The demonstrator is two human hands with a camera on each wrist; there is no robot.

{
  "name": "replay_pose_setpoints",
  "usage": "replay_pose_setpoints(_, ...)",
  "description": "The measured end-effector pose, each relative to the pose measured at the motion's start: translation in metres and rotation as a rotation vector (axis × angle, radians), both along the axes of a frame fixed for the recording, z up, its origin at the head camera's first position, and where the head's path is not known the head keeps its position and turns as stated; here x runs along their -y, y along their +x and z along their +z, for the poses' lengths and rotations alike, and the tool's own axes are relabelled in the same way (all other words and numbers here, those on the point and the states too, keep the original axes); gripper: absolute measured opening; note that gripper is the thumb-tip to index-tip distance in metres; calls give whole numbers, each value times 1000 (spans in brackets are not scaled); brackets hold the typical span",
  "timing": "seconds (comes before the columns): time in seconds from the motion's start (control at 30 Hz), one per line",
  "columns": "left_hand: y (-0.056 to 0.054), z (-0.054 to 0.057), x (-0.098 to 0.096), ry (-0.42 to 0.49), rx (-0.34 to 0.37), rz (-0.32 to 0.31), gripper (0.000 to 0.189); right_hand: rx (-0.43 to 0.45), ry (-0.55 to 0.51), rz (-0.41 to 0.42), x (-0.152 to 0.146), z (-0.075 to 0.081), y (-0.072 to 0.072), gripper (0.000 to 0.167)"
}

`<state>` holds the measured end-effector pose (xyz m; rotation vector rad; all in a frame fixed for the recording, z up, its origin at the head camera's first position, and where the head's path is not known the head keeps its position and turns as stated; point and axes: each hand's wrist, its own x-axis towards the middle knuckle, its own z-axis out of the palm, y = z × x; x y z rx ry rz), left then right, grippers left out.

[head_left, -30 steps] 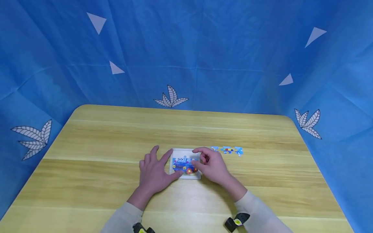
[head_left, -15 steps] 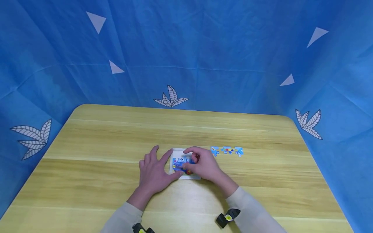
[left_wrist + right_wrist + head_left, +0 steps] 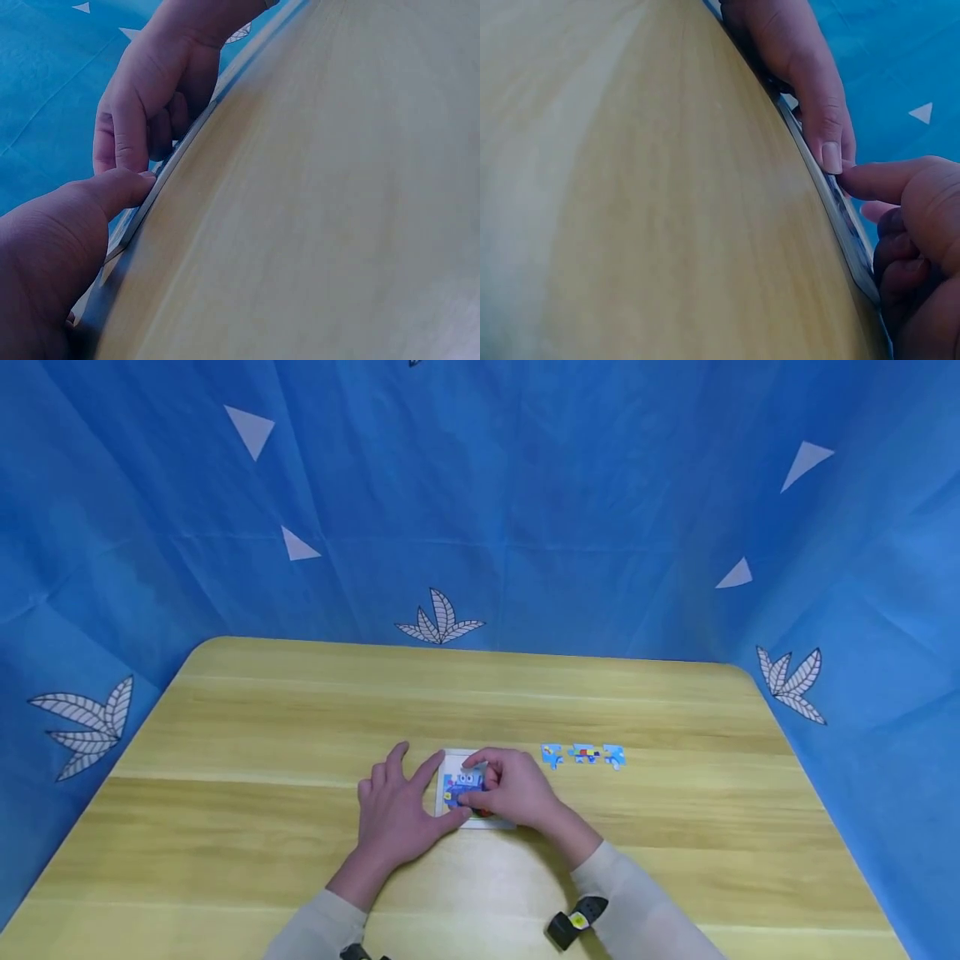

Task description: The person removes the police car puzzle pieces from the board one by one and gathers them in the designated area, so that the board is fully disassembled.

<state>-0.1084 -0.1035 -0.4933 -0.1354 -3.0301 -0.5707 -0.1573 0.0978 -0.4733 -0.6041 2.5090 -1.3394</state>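
A small white-framed puzzle tray (image 3: 438,817) lies on the table, with a blue cartoon vehicle picture (image 3: 467,779) part assembled in it. My left hand (image 3: 397,810) rests at the tray's left side, index finger at the upper left corner and thumb on the front edge. Over the picture is my right hand (image 3: 517,789), thumb and index finger extended apart, other fingers curled. Its thumb touches the picture close to the left thumb; no loose piece shows between its fingers. The hand hides the tray's right part. In the right wrist view the tray (image 3: 832,202) appears edge-on.
Several loose puzzle pieces lie right of the tray: a blue corner-like piece (image 3: 552,754), a multicoloured one (image 3: 584,752) and a light blue one (image 3: 614,755). A blue patterned cloth (image 3: 600,485) hangs behind the wooden table (image 3: 300,693).
My right hand has moved left and toward me across the picture, uncovering the nearest loose piece. The left hand stays in place. The head view has tilted slightly up.
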Motion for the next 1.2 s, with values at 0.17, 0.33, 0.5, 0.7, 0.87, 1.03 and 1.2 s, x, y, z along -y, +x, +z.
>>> replay_pose_setpoints(0.17, 0, -2, 0, -11, -14, 3, 94, 5, 10, 6, 0, -1, 1, 36)
replay_pose_setpoints(0.33, 3, -5, 0, -4, -11, 4, 94, 17, 8, 10, -1, -4, 3, 35)
replay_pose_setpoints(0.5, 5, -5, 0, 2, -14, 3, 94, 19, -4, 20, -1, -6, 5, 32)
replay_pose_setpoints(0.7, 3, -2, 1, 8, -32, -1, 93, -17, 13, 27, 0, -5, 1, 26)
replay_pose_setpoints(0.87, 3, -4, 1, 8, -50, -8, 93, -8, 43, 45, 1, -4, 1, 24)
replay_pose_setpoints(1.03, 3, -5, 2, 10, -59, -11, 94, 4, 71, 71, 2, -2, -1, 26)
replay_pose_setpoints(1.2, 2, -6, 2, 15, -63, -13, 95, 18, 67, 78, 2, -2, -2, 26)
